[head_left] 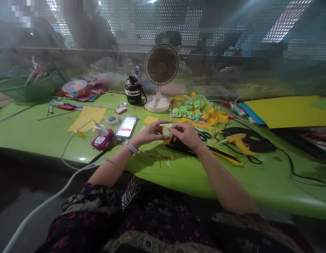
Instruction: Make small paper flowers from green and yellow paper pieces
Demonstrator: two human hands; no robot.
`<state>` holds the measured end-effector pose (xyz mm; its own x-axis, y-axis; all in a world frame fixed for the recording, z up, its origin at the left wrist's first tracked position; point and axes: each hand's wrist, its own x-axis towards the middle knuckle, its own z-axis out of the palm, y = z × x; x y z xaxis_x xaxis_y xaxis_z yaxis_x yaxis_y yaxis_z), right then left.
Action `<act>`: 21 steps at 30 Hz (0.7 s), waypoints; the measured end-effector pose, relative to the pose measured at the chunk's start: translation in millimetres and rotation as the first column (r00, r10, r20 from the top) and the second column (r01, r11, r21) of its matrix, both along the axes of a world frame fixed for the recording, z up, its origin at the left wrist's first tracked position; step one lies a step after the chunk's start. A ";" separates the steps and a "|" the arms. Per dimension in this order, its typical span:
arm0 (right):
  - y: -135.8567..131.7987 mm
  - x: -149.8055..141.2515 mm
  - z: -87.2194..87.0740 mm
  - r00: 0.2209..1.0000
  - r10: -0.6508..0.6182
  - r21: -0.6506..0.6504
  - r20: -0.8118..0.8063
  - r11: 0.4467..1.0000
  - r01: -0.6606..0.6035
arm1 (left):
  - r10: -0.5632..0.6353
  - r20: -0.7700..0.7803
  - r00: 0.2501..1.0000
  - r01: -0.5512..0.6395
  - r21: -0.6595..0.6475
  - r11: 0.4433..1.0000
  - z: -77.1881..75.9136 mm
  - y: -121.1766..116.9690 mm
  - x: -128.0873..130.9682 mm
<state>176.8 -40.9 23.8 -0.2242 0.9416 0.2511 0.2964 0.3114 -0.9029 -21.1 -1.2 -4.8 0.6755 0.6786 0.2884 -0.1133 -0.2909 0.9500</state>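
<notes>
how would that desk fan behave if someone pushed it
The desk fan looks top-heavy: its round head sits on a thin stem, so a push up high could tip it. The wide white base should steady it somewhat. It probably lifts light, being plastic-looking.

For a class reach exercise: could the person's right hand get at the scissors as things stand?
Probably yes: the right hand sits beside the scissors, nothing between them, though it is holding yellow paper.

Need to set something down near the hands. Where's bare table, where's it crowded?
Bare green tabletop shows left of the yellow card and in front of the left hand and right hand. Also below the black cable coil, right of the glue gun. Crowded: behind the hands, around the paper flowers and scissors.
</notes>
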 end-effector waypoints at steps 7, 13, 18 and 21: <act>-3.7 -7.4 -4.8 0.992 -0.125 0.086 -0.014 0.988 0.125 | 0.160 -0.020 0.987 -0.159 0.059 0.986 1.9 -5.8 2.1; -2.2 -8.3 -8.8 0.982 -0.167 0.065 -0.093 0.983 0.174 | 0.181 0.108 0.978 -0.181 -0.012 0.983 -0.5 -4.5 2.0; -4.0 -11.1 -6.6 0.966 -0.168 -0.028 -0.198 0.986 0.166 | 0.234 0.209 0.949 -0.223 -0.075 0.972 -5.9 -0.7 4.2; -5.1 -12.3 -5.8 0.966 -0.154 -0.031 -0.205 0.988 0.151 | 0.199 0.266 0.943 -0.183 -0.083 0.980 -9.1 2.5 5.2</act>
